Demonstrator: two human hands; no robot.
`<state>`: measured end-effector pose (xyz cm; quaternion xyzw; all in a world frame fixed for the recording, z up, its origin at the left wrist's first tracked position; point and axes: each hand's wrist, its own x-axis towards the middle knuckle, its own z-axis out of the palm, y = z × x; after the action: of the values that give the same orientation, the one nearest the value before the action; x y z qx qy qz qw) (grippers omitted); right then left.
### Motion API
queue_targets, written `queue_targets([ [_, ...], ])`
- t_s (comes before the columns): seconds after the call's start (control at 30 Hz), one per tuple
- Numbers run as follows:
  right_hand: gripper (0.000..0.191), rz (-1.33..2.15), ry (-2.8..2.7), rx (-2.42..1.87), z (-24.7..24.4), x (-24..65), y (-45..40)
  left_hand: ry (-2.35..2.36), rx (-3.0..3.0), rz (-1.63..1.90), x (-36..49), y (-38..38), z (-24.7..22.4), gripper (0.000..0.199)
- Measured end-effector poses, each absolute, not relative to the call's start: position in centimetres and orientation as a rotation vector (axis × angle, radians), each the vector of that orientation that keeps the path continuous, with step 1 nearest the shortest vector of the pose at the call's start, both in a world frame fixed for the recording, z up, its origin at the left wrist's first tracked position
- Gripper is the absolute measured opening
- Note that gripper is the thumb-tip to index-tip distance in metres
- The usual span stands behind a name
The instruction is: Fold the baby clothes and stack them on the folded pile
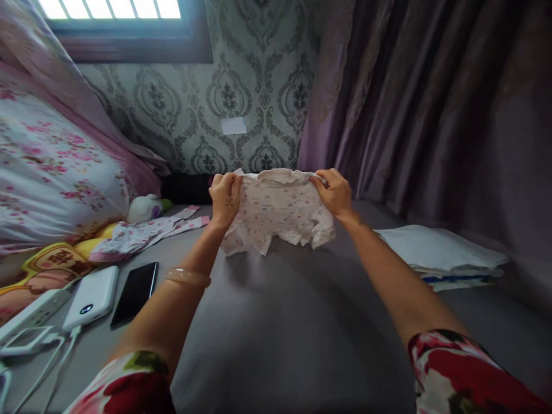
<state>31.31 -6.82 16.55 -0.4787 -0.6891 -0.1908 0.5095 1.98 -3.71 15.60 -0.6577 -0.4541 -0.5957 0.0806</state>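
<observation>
A small pale baby shirt [282,207] with a faint print hangs stretched between my two hands, its neckline at the top. My left hand [226,198] pinches one shoulder, and my right hand [334,192] pinches the other. The lower hem and sleeves droop just above the grey bed sheet [293,322]; whether they touch it I cannot tell. To the left of the shirt lie small printed pants [150,230] with pink cuffs. On the right sits a stack of folded clothes [444,250], white on top.
At the left lie a black phone [135,293], a white power bank [92,296], a power strip [37,313] with cables, and a yellow cushion [52,261]. A plush toy [145,208] rests behind the pants. A dark curtain [414,115] hangs at right.
</observation>
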Motion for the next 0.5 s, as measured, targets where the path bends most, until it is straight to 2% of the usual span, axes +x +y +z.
queue_targets([
  [0.23, 0.03, -0.638, -1.674, -1.001, 18.6, 30.6, -14.0, -1.181, -1.697, -1.593, -0.4, -11.2, 16.7, 0.018],
  [0.43, 0.02, -0.668, -1.741, -0.884, 23.0, 29.6, -21.0, -1.045, -1.501, -1.422, -3.7, -18.5, 20.7, 0.026],
  [0.5, 0.02, -0.617, -1.765, -0.908, 24.1, 29.5, -21.9, -1.08, -1.536, -1.329, -3.9, -20.0, 22.0, 0.02],
])
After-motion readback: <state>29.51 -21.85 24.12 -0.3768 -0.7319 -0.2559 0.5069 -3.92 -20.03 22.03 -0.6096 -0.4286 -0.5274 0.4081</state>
